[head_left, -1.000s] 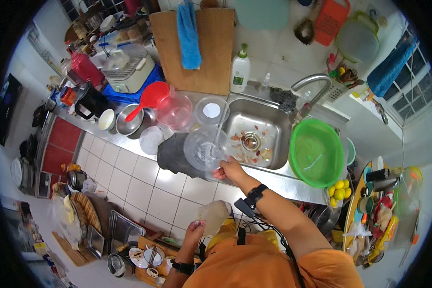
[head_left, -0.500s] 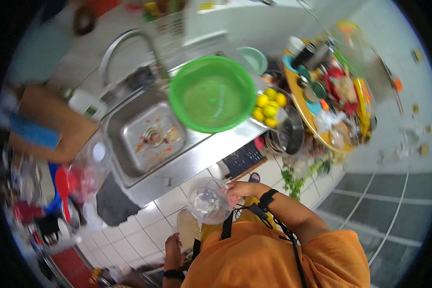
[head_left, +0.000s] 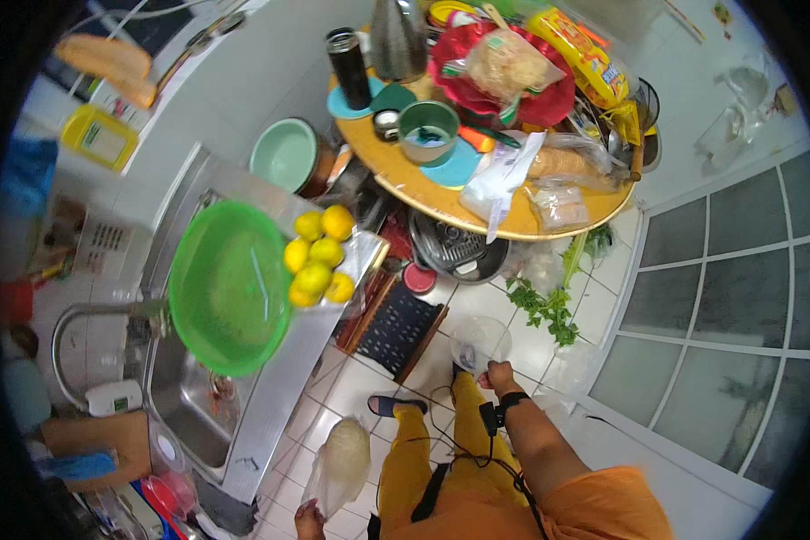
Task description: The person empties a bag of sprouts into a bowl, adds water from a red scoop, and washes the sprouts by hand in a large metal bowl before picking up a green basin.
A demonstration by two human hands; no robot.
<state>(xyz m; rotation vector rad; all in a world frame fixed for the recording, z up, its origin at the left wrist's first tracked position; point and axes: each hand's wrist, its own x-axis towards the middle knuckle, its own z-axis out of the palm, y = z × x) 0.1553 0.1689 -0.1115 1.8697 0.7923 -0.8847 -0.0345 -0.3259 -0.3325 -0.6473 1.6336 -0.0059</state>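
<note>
My left hand (head_left: 309, 520), low in the view, has its fingers closed on the gathered end of a clear plastic bag (head_left: 344, 461). Something pale and whitish fills the bag, which hangs over the tiled floor. To the right, my right hand (head_left: 499, 378) grips the near edge of a clear, round plastic container (head_left: 479, 344). I see the floor tiles through its walls, and no contents show in it. Both hands are apart from the counter and the table.
On the steel counter, a green basin (head_left: 229, 288) stands beside the sink (head_left: 189, 396) and several yellow lemons (head_left: 319, 255). A crowded yellow table (head_left: 396, 184) stands ahead. Green leafy stalks (head_left: 549, 306), pans (head_left: 459, 245) and a black-topped stool (head_left: 396, 328) are on the floor.
The view has swung right, bringing the table nearer and the sink to the left. My right hand with the container has moved right, away from the bag in my left hand.
</note>
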